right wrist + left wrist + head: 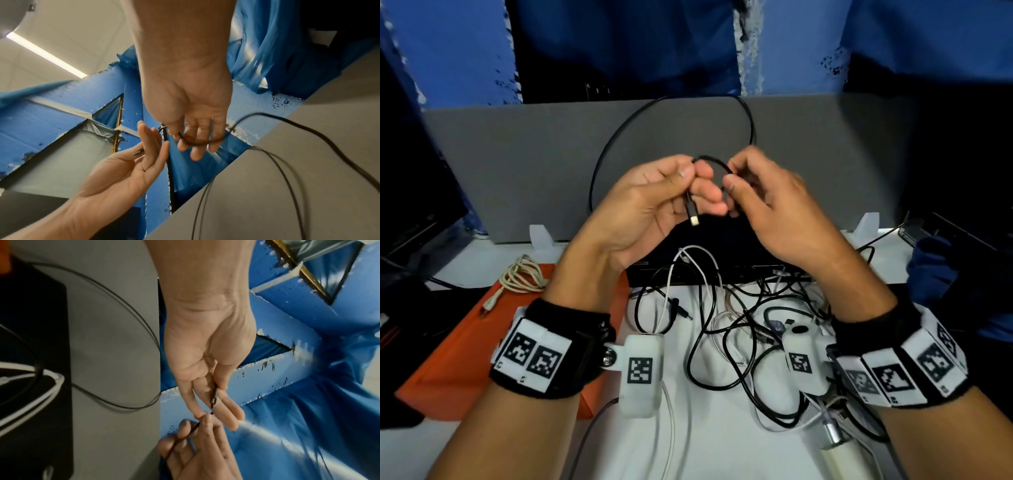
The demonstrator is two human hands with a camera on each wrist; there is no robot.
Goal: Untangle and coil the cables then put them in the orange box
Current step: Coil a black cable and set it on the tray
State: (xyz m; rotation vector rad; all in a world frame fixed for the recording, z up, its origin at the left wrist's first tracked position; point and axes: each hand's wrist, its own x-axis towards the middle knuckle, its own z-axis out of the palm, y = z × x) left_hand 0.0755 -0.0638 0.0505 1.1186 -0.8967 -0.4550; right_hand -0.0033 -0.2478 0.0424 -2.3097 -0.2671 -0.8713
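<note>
The orange box [465,346] lay on the surface, below and left of the left hand [650,202], whose fingers [703,188] pinched a black cable [710,160] near its plug (metal tip pointing down). Just right, the right hand [767,202] pinched the same cable's short arc; the tangled cables [736,329] lay beneath both.

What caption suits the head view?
Both hands, left hand and right hand, pinch a thin black cable above tangled cables.
</note>
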